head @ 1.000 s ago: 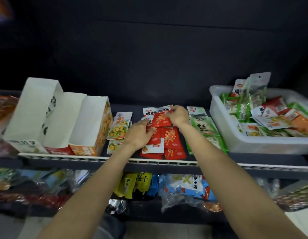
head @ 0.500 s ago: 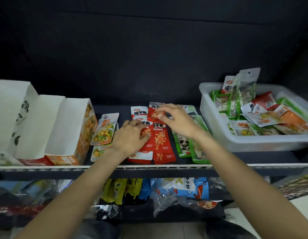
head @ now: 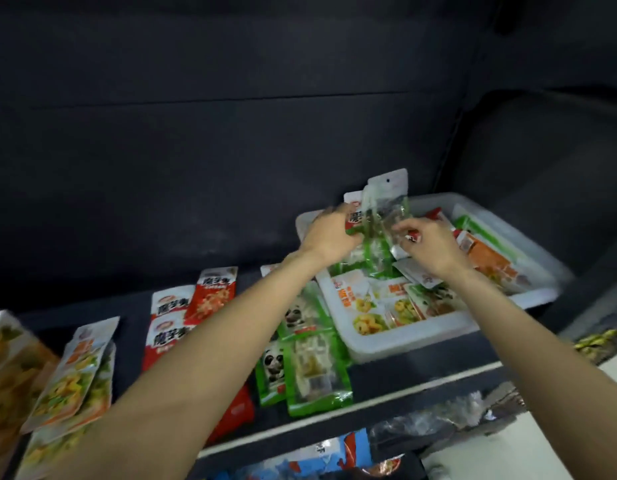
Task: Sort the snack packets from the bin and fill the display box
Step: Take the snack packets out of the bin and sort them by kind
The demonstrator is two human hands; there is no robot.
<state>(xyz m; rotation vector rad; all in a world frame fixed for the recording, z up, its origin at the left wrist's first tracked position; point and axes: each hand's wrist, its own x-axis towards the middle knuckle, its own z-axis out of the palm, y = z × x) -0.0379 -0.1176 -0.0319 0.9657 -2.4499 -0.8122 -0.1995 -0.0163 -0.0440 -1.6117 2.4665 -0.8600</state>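
A white plastic bin (head: 397,337) is seen at the right of the dark shelf (head: 421,382), filled with mixed snack packets: white packets printed with yellow-green food and orange lettering (head: 360,308) lie along its near wall, orange packets (head: 490,258) and a green one (head: 480,226) are heaped at its far right, and green-edged clear packets stand in the middle. Both hands are held over the bin. A tall clear packet with a green border and a white hang tab (head: 386,206) is gripped upright by the left hand (head: 329,235), whose fingers are curled round its lower left edge beside a red-and-white packet (head: 355,211) standing just behind. A small white-and-red packet (head: 409,239) is pinched in the fingers of the right hand (head: 430,249), just right of the upright clear packet and touching it. On the shelf left of the bin, sorted rows are laid out: green panda packets (head: 300,355) just beside the bin, red-and-white packets bearing dark Chinese characters (head: 182,317) partly covered by the left forearm, then white packets with yellow-green food (head: 75,372) further left. The corner of a printed display box (head: 6,368) is visible at the far left edge. The writing is blurred and cannot be read with certainty. Bagged goods (head: 334,455) are stored on the level below.
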